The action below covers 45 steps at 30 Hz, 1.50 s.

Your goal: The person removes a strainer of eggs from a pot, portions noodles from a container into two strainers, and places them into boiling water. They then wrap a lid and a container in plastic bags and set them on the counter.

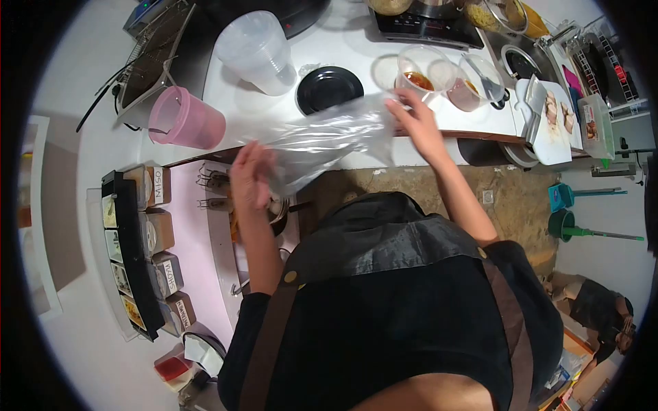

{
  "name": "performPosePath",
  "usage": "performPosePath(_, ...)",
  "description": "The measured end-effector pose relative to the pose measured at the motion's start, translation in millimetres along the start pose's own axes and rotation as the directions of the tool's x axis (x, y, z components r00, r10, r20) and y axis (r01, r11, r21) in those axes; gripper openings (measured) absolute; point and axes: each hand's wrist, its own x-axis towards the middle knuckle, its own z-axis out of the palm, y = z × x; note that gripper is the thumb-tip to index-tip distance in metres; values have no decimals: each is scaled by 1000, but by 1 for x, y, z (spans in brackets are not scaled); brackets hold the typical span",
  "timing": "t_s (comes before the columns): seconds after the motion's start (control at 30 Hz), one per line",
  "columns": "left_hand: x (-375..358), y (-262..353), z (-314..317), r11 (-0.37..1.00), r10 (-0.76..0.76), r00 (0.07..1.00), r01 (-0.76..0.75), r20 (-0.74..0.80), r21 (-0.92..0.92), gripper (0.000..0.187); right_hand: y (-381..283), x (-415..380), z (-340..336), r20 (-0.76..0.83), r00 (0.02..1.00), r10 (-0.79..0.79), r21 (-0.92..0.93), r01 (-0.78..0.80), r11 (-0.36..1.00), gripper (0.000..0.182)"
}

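Observation:
A clear plastic bag point(329, 147) is stretched between my two hands, over the front edge of the white counter. My right hand point(417, 122) pinches its right end with thumb and fingers. At the other end my left hand point(252, 175) grips the bag, its fingers slightly blurred. Just behind the bag lies a round black plate point(330, 90), partly covered by the film. Beyond my right hand stands a clear cup point(418, 77) with reddish-brown liquid in the bottom. A pink pitcher point(186, 120) is near my left hand.
Stacked clear containers point(257, 51) stand at the back left. To the right are a tub with a utensil point(473, 82) and a cutting board point(548, 130) with meat pieces and a knife. An induction cooker point(428, 29) sits behind. Another person point(596, 312) is at lower right.

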Motion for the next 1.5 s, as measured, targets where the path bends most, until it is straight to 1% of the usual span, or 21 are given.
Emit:
performPosePath(0.03, -3, 14, -10, 999, 40, 999, -40, -18, -28, 25, 2, 18, 16, 68, 997, -43, 6, 43, 999, 48)
performPosePath(0.1, -11, 35, -27, 989, 119, 991, -123, -64, -80, 27, 9, 55, 47, 82, 975, -205, -385, 221, 896, 52)
performPosePath(0.2, -20, 50, -37, 979, 189, 973, -197, -130, -58, 22, 30, 101, 86, 32, 987, -157, -765, 125, 632, 55)
performPosePath(0.23, -22, 50, -43, 976, 192, 973, -203, -126, -80, 19, 22, 108, 89, 10, 1000, -30, -719, 28, 694, 57)
performPosePath(0.3, -21, 44, -53, 969, 195, 973, -211, -126, -126, 15, 23, 120, 89, 81, 996, 42, -748, 33, 663, 60)
performPosePath(0.37, -25, 43, -45, 967, 182, 969, -207, -167, -147, 11, 63, 151, 90, 135, 986, 101, -627, 6, 779, 57)
performPosePath(0.43, -20, 45, -44, 970, 156, 975, -182, -161, -163, 9, 45, 152, 85, 182, 983, 25, -558, 82, 825, 40)
performPosePath(0.5, -13, 47, -47, 979, 106, 988, -124, -111, -164, 9, 42, 158, 86, 147, 989, 36, -188, -7, 982, 33)
performPosePath(0.57, -8, 52, -29, 983, 105, 989, -119, -107, -138, 9, 17, 150, 78, 98, 982, -163, -12, 165, 986, 27)
performPosePath(0.63, 0, 55, -5, 986, 105, 992, -112, -63, -119, 11, -26, 131, 55, -74, 951, -300, -126, 289, 949, 30)
performPosePath(0.7, 9, 50, 15, 989, 96, 995, -94, 10, -114, 12, -52, 125, 35, -202, 889, -410, -165, 382, 909, 20)
performPosePath(0.77, 23, 36, 22, 996, 65, 989, -58, 132, -61, 15, -52, 136, 21, -204, 910, -362, -194, 325, 926, 24)
performPosePath(0.8, 30, 29, 30, 998, 46, 984, -36, 175, -58, 16, -52, 134, 28, -308, 836, -455, -134, 435, 890, 26)
performPosePath(0.83, 35, 24, 39, 998, 35, 975, -23, 221, -56, 17, -44, 142, 27, -347, 853, -390, -229, 326, 917, 28)
performPosePath(0.93, 43, 4, 63, 998, -10, 974, 25, 228, -64, 14, -45, 141, 16, -420, 839, -345, 29, 393, 919, 26)
performPosePath(1.0, 46, -10, 73, 998, -34, 978, 44, 204, -48, 15, -49, 137, 2, -390, 866, -314, 266, 432, 862, 25)
performPosePath(1.13, 54, -34, 98, 999, -38, 987, 35, 153, 25, 21, -56, 125, -22, -304, 907, -293, 783, 413, 465, 28)
performPosePath(1.23, 50, -41, 118, 997, -45, 987, 35, 153, 66, 26, -65, 99, -43, -216, 939, -266, 908, 293, 298, 31)
performPosePath(1.37, 44, -65, 144, 985, -87, 962, 44, 258, 167, 38, -27, 113, -51, -199, 957, -209, 901, 263, 346, 28)
performPosePath(1.4, 53, -70, 148, 980, -105, 946, 47, 306, 194, 42, -20, 114, -45, -164, 972, -166, 930, 208, 303, 26)
performPosePath(1.5, 107, -104, 142, 826, -172, 952, -1, 253, 564, 49, -2, 108, -35, 40, 991, -131, 983, -15, 183, 41)
